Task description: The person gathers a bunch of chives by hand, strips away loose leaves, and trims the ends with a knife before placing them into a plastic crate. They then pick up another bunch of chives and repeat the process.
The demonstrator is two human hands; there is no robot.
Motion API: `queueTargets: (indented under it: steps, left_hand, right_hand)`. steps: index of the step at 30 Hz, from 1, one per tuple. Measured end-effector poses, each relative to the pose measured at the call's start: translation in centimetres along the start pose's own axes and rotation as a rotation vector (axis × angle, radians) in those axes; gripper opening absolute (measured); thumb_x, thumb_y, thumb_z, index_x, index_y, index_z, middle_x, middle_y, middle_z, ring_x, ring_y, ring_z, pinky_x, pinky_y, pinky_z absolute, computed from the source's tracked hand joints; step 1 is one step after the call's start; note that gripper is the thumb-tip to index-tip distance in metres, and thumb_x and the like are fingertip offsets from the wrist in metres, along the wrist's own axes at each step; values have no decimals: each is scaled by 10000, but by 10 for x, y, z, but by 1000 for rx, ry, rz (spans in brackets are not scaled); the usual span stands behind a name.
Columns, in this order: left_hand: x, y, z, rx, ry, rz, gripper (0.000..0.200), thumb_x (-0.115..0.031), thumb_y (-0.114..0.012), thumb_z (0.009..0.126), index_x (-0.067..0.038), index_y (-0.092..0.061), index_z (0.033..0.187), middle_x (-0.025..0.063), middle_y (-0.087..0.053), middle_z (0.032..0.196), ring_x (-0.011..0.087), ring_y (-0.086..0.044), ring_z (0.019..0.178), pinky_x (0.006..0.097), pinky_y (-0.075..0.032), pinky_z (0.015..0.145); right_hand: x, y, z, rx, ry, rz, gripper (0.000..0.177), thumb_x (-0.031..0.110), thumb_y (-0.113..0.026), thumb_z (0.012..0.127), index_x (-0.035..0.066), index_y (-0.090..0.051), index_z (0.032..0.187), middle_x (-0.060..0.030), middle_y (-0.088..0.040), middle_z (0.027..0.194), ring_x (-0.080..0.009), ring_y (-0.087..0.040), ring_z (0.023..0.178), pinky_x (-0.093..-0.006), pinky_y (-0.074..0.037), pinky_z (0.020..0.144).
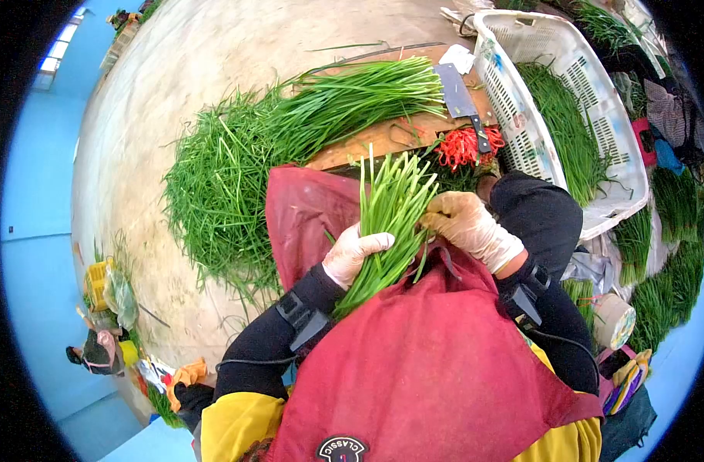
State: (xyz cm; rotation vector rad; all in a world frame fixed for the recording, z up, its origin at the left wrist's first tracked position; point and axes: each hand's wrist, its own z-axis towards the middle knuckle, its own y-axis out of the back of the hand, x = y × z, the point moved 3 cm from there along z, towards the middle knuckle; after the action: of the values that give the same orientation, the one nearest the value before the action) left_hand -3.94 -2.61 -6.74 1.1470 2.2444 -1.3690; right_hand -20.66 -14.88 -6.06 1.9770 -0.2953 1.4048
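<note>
A bunch of garlic chives (390,212), pale stalk ends up, is held over my lap. Wrapped round its lower left side is my left hand (353,256), in a thin whitish glove, thumb across the stalks. My right hand (467,227), gloved alike, has its fingers closed in a pinch at the bunch's right edge, on chive blades; the fingertips are partly hidden. Ahead, a bigger bundle of chives (367,96) lies on a wooden board (340,158). A cleaver (457,92) with a black handle rests on the board beside red ties (464,146).
Loose chives (221,177) are heaped on the floor to the left. On the right stands a white plastic basket (521,108) with chives inside. More chive bundles (668,292) lie beyond it, near a white roll (614,319). Another person (102,350) is far left, near a yellow crate (99,285).
</note>
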Motion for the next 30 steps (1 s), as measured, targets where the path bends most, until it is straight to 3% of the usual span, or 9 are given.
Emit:
queueTargets:
  steps: [3,5,7,9,17,19,21,26,30]
  left_hand:
    - [1,-2,0,21,13,19,499,-81,-652,837,-5,-480,1299,73,-589,1205,179,-578,1054,318,-458,937]
    - [1,-2,1,28,-5,32,521,-62,-658,831,-4,-471,1313,80,-579,1239,182,-570,1086,320,-443,959]
    - [1,-3,1,24,-6,58,534,-60,-666,826,-4,-467,1318,80,-575,1249,184,-563,1104,319,-434,973]
    - [0,-4,1,15,-9,86,548,-58,-675,821,-4,-463,1323,80,-571,1259,187,-557,1122,319,-424,986]
    - [-1,-19,6,19,-82,234,616,-61,-713,794,-16,-440,1345,77,-556,1281,181,-531,1163,320,-398,1015]
    - [1,-19,6,37,-78,198,616,-58,-718,791,-18,-443,1341,67,-555,1274,171,-529,1156,315,-399,1011]
    - [2,-18,5,-13,-108,240,668,-96,-756,759,-26,-442,1344,67,-562,1267,183,-543,1140,330,-412,1000]
    - [3,-14,2,-29,-97,296,608,-45,-715,793,-12,-445,1337,62,-562,1258,158,-534,1136,308,-404,1001]
    - [0,-23,1,6,-96,256,589,-25,-700,799,-7,-448,1331,69,-567,1260,168,-545,1137,311,-410,1001]
  right_hand:
    - [-37,5,-3,-84,-186,212,106,120,-654,830,15,-670,834,-75,-634,744,-163,-603,685,-292,-492,644]
    - [-42,24,-4,-283,30,50,104,121,-665,831,17,-669,825,-51,-639,753,-118,-590,687,-273,-489,634]
    - [-63,42,-8,-410,-211,219,73,99,-657,812,38,-667,850,-105,-656,778,-228,-636,739,-325,-502,699]
    - [-81,68,-12,-339,-287,-204,78,62,-651,784,50,-671,859,-123,-664,818,-307,-646,802,-366,-507,749]
    - [34,61,-10,-224,538,-435,297,215,-712,764,132,-686,1048,-103,-626,1105,-316,-537,1126,-432,-390,994]
    - [23,35,0,-200,474,-523,356,433,-702,762,167,-708,999,-95,-598,1167,-352,-474,1199,-475,-342,1015]
    - [27,20,5,-125,284,-692,412,448,-681,786,120,-698,1035,-138,-571,1217,-359,-460,1219,-442,-301,1059]
    - [6,1,17,-195,173,-570,299,380,-645,746,88,-691,702,-113,-614,829,-328,-584,977,-476,-403,899]
    - [-39,18,32,-248,17,-477,298,340,-618,770,50,-670,725,-178,-628,771,-364,-630,748,-442,-505,691]
